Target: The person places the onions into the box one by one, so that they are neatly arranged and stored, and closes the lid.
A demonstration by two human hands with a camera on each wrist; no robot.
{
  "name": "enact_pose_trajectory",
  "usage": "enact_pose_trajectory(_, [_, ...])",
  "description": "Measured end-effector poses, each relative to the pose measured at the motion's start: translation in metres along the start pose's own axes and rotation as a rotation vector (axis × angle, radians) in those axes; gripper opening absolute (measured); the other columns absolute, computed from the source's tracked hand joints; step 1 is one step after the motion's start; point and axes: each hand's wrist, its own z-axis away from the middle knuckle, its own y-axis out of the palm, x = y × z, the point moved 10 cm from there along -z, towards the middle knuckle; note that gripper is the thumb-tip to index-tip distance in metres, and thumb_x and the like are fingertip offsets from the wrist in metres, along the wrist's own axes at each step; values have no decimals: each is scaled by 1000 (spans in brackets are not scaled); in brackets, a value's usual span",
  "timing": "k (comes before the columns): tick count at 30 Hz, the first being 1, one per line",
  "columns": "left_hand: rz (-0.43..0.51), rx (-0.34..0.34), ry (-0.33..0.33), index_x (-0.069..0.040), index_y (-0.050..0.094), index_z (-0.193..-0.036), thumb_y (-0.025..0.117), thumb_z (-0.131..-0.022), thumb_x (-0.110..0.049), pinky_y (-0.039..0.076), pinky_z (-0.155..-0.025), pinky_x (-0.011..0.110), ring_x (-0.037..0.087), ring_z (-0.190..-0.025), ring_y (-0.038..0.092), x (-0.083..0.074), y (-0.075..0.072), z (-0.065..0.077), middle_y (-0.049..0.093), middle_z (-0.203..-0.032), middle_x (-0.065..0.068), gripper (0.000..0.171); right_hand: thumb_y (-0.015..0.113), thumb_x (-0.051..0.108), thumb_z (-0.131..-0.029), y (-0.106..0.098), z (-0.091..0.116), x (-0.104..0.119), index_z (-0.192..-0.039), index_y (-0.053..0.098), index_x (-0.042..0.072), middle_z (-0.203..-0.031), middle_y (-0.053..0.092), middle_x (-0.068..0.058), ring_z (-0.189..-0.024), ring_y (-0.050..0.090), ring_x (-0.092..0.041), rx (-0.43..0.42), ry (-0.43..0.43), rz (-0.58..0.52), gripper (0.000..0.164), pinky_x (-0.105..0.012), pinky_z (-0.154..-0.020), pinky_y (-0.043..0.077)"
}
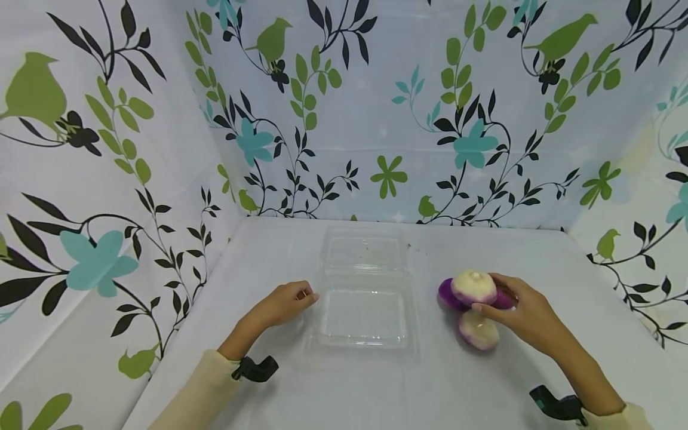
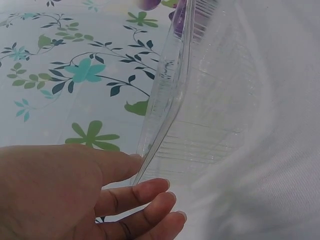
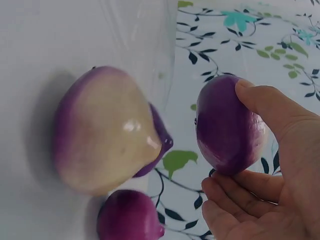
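My right hand (image 1: pixel 529 313) grips a purple-and-white turnip (image 1: pixel 474 286) between thumb and fingers, raised above the others. In the right wrist view its purple side (image 3: pixel 225 125) faces the camera. Below and beside it sit a pale turnip (image 1: pixel 478 330) with a purple edge and two purple ones, one at the left (image 1: pixel 450 295) and one partly hidden by the fingers (image 1: pixel 504 298). A clear plastic clamshell container (image 1: pixel 365 343) lies spread out, lid away from me. At its left edge, my left hand (image 1: pixel 287 304) pinches the rim (image 2: pixel 162 132) between thumb and fingers.
A white cloth covers the table (image 1: pixel 371 394). Patterned fabric with leaves and birds (image 1: pixel 344 107) hangs behind and along both sides. Small dark specks (image 1: pixel 409 245) lie near the lid. Each wrist wears a black camera mount (image 1: pixel 255 369).
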Motion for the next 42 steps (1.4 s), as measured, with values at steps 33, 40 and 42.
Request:
enact_pose_trajectory(33, [10, -5, -39, -10, 66, -102, 59, -109, -31, 49, -70, 34, 16, -81, 59, 6, 2, 0, 66, -92, 2, 23, 87, 47, -86, 83, -64, 103, -148, 55, 3, -140, 63, -16, -136, 57, -41, 231, -189, -45, 82, -58, -105, 51])
enact_pose_trajectory(40, [17, 1, -26, -9, 67, -103, 59, -109, -31, 49, -71, 34, 16, -81, 58, 5, 2, 0, 67, -93, 3, 24, 88, 42, -87, 99, -70, 125, -145, 57, 2, -134, 66, -13, -132, 59, -36, 290, -224, -76, 77, -59, -108, 49])
enact_pose_trajectory(42, [22, 2, -17, -8, 66, -103, 59, -109, -31, 49, -71, 34, 17, -81, 58, 4, 2, 0, 67, -93, 4, 24, 88, 40, -87, 103, -71, 130, -145, 58, 2, -134, 66, -12, -131, 60, -35, 299, -230, -74, 75, -58, -109, 49])
